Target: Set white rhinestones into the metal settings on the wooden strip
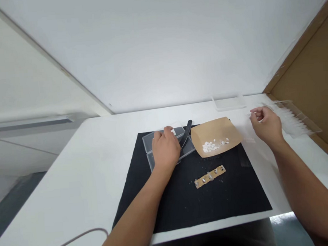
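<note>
My left hand (pixel 165 148) lies on a clear plastic compartment box (pixel 150 142) at the back left of a black mat (pixel 215 202), its fingers curled at a small white piece (pixel 172 131). A black tool (pixel 185 133) rests slanted on the box beside that hand. My right hand (pixel 265 124) hovers over the white table to the right of a brown paper tray (pixel 216 132), fingers bent and pinched together; what they hold is too small to name. The tray holds several small white bits (pixel 213 145). A tan strip with metal studs (pixel 210 176) lies on the mat.
A clear rack of thin transparent pieces (pixel 294 120) stands at the far right next to a brown board (pixel 317 84). A clear shallow tray (pixel 229 102) sits by the white wall. A grey cable (pixel 68 242) curves over the table's front left edge.
</note>
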A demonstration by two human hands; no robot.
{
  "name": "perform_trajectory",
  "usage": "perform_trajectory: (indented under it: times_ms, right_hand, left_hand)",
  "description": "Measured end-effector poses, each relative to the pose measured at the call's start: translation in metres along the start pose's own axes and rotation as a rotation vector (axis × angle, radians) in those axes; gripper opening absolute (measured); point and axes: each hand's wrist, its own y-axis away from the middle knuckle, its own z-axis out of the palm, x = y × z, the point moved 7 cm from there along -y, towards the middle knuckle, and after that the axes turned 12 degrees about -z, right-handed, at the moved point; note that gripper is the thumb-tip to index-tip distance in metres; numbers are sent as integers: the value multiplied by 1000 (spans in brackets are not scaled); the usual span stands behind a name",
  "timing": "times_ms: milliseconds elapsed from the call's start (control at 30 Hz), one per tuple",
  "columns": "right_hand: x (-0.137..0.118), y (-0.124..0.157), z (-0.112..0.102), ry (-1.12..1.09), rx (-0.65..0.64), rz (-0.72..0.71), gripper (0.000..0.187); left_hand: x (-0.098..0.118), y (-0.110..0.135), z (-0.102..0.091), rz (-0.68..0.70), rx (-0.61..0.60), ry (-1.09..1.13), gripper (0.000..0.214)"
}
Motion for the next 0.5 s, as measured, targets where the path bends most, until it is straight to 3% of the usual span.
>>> perform_trajectory:
  times_ms: [267,500]
  right_hand:
    - [5,-1,-3,-24,22,32,24]
    - [21,-8,-29,154,115,69,28]
  left_hand:
    - [-6,-1,2,-60,-96,-93,32]
    - [15,10,8,101,-197,-82,15]
